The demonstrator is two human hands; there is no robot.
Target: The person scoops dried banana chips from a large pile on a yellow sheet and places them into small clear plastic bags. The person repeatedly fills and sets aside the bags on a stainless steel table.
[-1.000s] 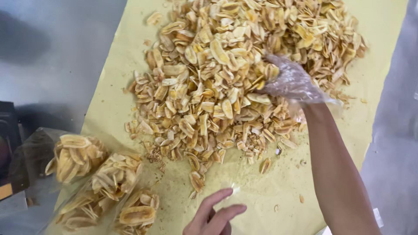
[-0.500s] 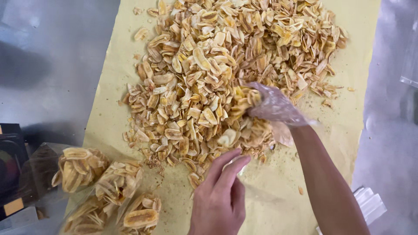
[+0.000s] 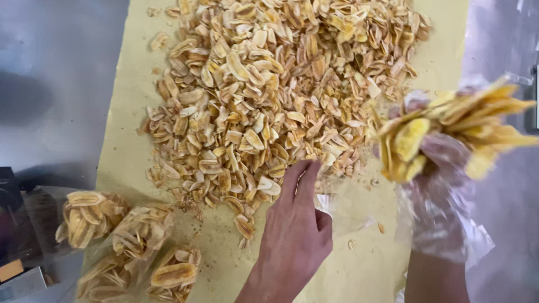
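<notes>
A big heap of pale golden banana chips (image 3: 269, 101) lies on yellow paper (image 3: 129, 129). My left hand (image 3: 295, 235), bare, reaches to the near edge of the heap with its fingers stretched out together, and its thumb pinches the edge of an empty clear plastic bag (image 3: 342, 216). My right hand (image 3: 438, 191) wears a thin clear plastic glove. It is lifted above the right side of the paper, closed on a handful of chips (image 3: 449, 129) that looks blurred from motion.
Three clear bags filled with chips (image 3: 135, 235) lie at the lower left, partly on the paper. The paper rests on a steel tabletop (image 3: 50, 84). Crumbs are scattered near the heap's front edge. A dark object (image 3: 8, 191) sits at the left edge.
My right hand has scooped chips out of the heap and lifted them to the right. My left hand has moved forward from the bottom edge up to the heap with the clear bag.
</notes>
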